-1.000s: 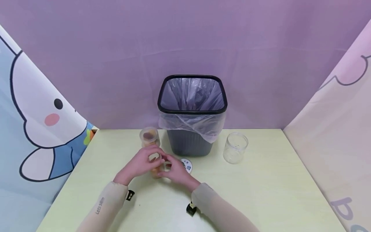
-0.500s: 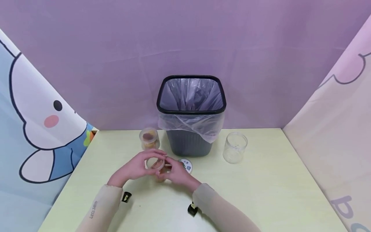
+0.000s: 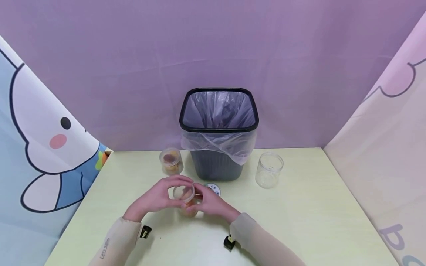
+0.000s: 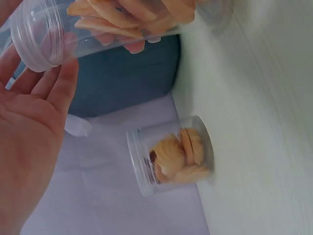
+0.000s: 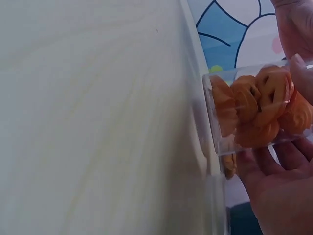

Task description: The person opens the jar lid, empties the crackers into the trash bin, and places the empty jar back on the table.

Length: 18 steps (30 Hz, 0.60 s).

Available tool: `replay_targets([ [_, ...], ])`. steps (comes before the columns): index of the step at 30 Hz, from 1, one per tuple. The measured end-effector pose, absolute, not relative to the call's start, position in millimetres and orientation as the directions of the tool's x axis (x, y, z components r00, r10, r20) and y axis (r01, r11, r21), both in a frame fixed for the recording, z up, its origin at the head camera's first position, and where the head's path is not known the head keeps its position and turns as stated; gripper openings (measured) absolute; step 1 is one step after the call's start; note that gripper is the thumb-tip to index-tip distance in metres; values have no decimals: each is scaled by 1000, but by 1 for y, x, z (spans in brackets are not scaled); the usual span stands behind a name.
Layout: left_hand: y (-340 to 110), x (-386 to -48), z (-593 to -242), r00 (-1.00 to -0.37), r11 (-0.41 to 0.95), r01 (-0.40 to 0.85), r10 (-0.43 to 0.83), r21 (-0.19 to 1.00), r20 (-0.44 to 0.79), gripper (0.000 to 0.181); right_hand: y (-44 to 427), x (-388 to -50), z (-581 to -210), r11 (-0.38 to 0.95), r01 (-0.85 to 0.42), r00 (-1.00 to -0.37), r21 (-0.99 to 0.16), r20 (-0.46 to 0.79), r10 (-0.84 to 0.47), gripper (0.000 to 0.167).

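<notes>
While both hands are busy w/ it, the jar [image 3: 189,203] is b/w them at the table [image 3: 299,207], L of its middle & well in from the L edge; can't tell if its base touches the top. L hand [image 3: 163,194] is clamped on the jar's ridged upper end, thumb one side, fingers the other. R hand [image 3: 213,203] is clamped lower, thumb & fingers round the body. Cookies [image 5: 264,98] show thru the clear wall.

Just beside R hand, a white printed disc [image 3: 214,188] lies on the table, partly hidden by the hand. Bin [image 3: 217,166], dk grey w/ black rim, stands upright abt mid back edge, its clear liner [image 3: 199,141] folded over the outside. 2nd jar [image 3: 171,161], w/ cookies in it too, stands near the back edge, b/w bin & back L corner. 3rd jar [image 3: 269,170], see-thru, stands R of bin, also nr the back edge. Purple cloth [image 3: 133,85] hangs behind; cartoon cloth [image 3: 56,147] runs along the L edge.
</notes>
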<state>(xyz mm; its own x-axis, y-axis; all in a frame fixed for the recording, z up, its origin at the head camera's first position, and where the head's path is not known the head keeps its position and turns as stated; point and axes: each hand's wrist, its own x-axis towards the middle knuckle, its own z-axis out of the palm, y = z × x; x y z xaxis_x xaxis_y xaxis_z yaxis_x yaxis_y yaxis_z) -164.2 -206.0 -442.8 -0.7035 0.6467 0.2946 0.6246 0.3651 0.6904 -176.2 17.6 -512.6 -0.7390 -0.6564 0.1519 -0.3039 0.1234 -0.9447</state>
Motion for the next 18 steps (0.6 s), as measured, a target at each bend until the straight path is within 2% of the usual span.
replay_targets([
  [8,-185,-161,-442,-597,245,684,730,688,333,57,49,-172,-513,102,-318,-702,-942,162,-693,71],
  [13,-168,-158,-445,-585,248,686,747,684,316,59,74,-167,-513,112,-276,-713,-955,125,-690,72],
  [18,-151,-157,-448,-551,218,714,760,665,343,62,96,-163,-514,93,-249,-692,-964,110,-713,69],
])
